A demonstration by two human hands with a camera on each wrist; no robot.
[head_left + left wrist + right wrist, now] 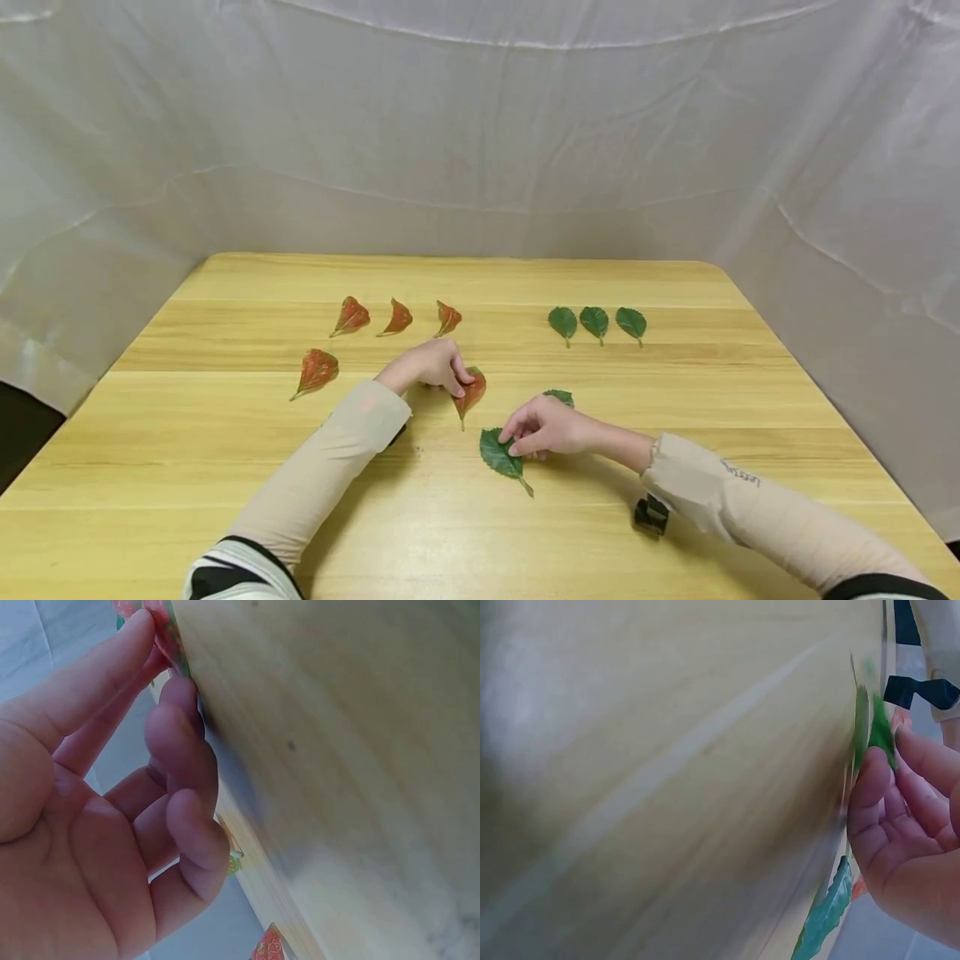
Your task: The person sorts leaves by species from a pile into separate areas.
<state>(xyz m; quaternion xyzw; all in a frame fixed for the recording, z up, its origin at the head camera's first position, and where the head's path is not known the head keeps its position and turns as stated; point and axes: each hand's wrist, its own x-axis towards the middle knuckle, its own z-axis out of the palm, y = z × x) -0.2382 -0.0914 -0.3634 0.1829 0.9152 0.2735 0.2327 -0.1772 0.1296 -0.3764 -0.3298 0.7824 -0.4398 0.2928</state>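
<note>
Between thumb and index finger, my left hand (435,365) pinches a red leaf (472,393), its stem pointing toward me. The same red leaf (169,634) shows at the fingertips in the left wrist view. My right hand (553,427) pinches a green leaf (498,454) low over the table; in the right wrist view this green leaf (883,731) stands out between the fingertips. Just behind the right hand, a second green leaf (561,397) is partly hidden by it. Off to the left of the left hand lies a single red leaf (318,371).
Toward the back left, three red leaves (397,317) lie in a row. Three green leaves (594,322) form a row at the back right. Pale sheeting (480,150) hangs around the wooden table (675,383).
</note>
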